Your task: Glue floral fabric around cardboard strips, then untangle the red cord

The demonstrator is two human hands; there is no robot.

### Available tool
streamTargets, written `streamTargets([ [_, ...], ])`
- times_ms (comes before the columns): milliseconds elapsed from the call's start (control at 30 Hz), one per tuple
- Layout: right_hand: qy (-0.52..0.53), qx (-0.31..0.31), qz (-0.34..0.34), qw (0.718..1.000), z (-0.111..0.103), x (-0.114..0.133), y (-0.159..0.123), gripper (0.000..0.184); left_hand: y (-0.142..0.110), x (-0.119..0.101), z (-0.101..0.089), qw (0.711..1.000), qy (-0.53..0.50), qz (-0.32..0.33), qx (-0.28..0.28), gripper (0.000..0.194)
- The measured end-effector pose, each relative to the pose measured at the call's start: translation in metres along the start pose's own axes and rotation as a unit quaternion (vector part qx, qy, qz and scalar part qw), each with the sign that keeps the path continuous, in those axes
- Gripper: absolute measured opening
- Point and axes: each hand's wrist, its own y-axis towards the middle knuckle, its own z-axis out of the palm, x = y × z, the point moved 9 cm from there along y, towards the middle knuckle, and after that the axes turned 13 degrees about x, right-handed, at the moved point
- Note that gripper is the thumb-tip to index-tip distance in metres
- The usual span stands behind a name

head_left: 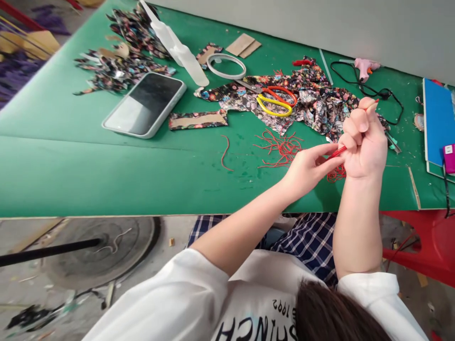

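My left hand [308, 166] reaches in from the left, thumb and fingers pinched on the lower end of a thin red cord [337, 152]. My right hand [366, 135] is raised beside it with the fingers curled over the same cord; a red tip shows at its top. The stretch between is hidden in the fist. Beneath the hands lies a small heap of red cord [336, 174]. To the left are a tangle of red cord pieces [282, 146] and one loose red strand [224, 152]. Scissors [275, 101] with red and yellow handles rest on crumpled floral fabric [316, 111].
On the green table [88, 175] are a phone [145, 104], floral scraps [121, 71], a fabric-covered strip [198, 119], a white ring [226, 74], a white plastic piece [176, 45], a pink glue gun [366, 68] and a blue board [437, 123]. A red stool [419, 255] stands below.
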Motion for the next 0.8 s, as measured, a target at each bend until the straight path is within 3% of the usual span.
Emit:
streamTargets([
  [100, -0.016, -0.029, 0.008, 0.999, -0.007, 0.002, -0.001, 0.015, 0.007, 0.01, 0.006, 0.99, -0.137, -0.029, -0.012, 0.028],
  [267, 0.022, -0.048, -0.021, 0.998, -0.018, 0.01, 0.0, 0.013, -0.002, 0.022, 0.005, 0.966, -0.245, -0.084, -0.008, 0.028],
  [400, -0.022, -0.025, -0.046, 0.998, -0.028, 0.016, 0.001, 0.018, -0.01, 0.028, 0.005, 0.961, -0.26, -0.095, -0.022, 0.027],
  [567, -0.093, -0.053, -0.056, 0.993, -0.046, 0.023, -0.004, 0.026, -0.016, 0.035, 0.006, 0.962, -0.251, -0.099, -0.026, 0.03],
  [800, -0.113, -0.041, -0.065, 0.991, -0.046, 0.027, -0.003, 0.027, -0.019, 0.046, 0.006, 0.957, -0.262, -0.119, -0.027, 0.034],
])
